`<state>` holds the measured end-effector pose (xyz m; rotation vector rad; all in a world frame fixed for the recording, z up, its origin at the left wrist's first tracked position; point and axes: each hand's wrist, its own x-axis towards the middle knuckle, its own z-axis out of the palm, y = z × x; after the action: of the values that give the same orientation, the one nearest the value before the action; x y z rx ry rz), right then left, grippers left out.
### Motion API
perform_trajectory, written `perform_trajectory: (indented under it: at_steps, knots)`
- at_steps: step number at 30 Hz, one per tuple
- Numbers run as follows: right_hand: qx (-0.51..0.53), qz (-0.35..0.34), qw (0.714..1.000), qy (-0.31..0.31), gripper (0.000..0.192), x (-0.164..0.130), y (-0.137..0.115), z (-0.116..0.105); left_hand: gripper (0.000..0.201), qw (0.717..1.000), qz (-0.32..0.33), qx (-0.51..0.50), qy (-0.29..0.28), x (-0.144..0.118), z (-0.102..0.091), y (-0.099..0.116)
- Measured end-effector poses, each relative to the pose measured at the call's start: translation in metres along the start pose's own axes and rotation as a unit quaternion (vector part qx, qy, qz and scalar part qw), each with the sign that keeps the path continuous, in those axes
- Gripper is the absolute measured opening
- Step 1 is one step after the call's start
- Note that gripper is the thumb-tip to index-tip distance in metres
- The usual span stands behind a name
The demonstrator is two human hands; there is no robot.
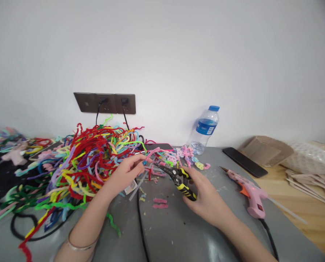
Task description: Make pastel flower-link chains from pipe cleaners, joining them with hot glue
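My left hand [128,171] is closed in a pinch on a pink pipe cleaner [155,151], whose free part rises past the fingertips. Wrapped in the fingers of my right hand [204,198] is a pair of pliers [175,176] with black and yellow handles. Their dark jaws point left and reach close to the left fingertips; whether they touch the pipe cleaner I cannot tell. On the grey table below lie two short pink pipe cleaner pieces [160,206], side by side. Behind the pliers sits a heap of small pastel twisted shapes [185,154].
A big tangle of coloured pipe cleaners [88,160] covers the left. A water bottle [205,131] leans at the wall. To the right are a black phone [244,162], a pink glue gun [251,193] and brown paper [266,150]. A black cable [141,222] crosses the table.
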<state>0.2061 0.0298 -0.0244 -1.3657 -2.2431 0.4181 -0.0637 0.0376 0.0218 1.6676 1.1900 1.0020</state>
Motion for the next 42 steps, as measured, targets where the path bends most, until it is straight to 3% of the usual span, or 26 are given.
perform_trajectory:
  at_steps: [6,8,14,18,26,29,33,36,39,42]
  knots:
    - [-0.108,-0.034,0.993,-0.013,0.072,0.0,0.001,0.001,0.022,0.996,0.032,0.057,0.06,0.002,0.003,-0.002]
    - [-0.12,-0.048,0.992,-0.011,0.072,0.0,0.002,0.003,0.019,0.992,0.028,0.109,0.054,0.002,0.007,-0.003]
    - [-0.151,-0.08,0.985,0.034,0.071,0.0,0.005,0.009,0.022,0.956,-0.035,0.29,0.04,0.001,0.023,-0.004]
    - [-0.165,-0.089,0.981,0.049,0.07,0.0,0.005,0.011,0.029,0.936,-0.076,0.34,0.044,0.001,0.029,0.0]
    - [-0.161,-0.094,0.981,0.056,0.069,0.0,0.0,0.013,0.03,0.956,-0.056,0.285,0.051,0.003,0.033,-0.011]
    - [-0.153,-0.078,0.984,0.046,0.068,-0.001,0.002,0.012,0.026,0.958,-0.042,0.269,0.087,0.004,0.027,-0.015]
    - [-0.142,-0.024,0.989,0.024,0.07,-0.002,0.007,0.012,0.021,0.93,-0.061,0.317,0.176,0.005,0.013,-0.016]
    - [-0.123,0.018,0.992,0.005,0.07,-0.002,0.009,0.012,0.025,0.909,-0.094,0.368,0.174,0.005,0.008,-0.018]
    - [-0.085,0.045,0.995,-0.028,0.069,-0.003,0.011,0.008,0.037,0.925,-0.066,0.33,0.174,0.005,0.008,-0.02]
    - [-0.04,0.042,0.995,-0.075,0.068,-0.004,0.014,0.002,0.029,0.957,-0.004,0.238,0.166,0.004,0.011,-0.018]
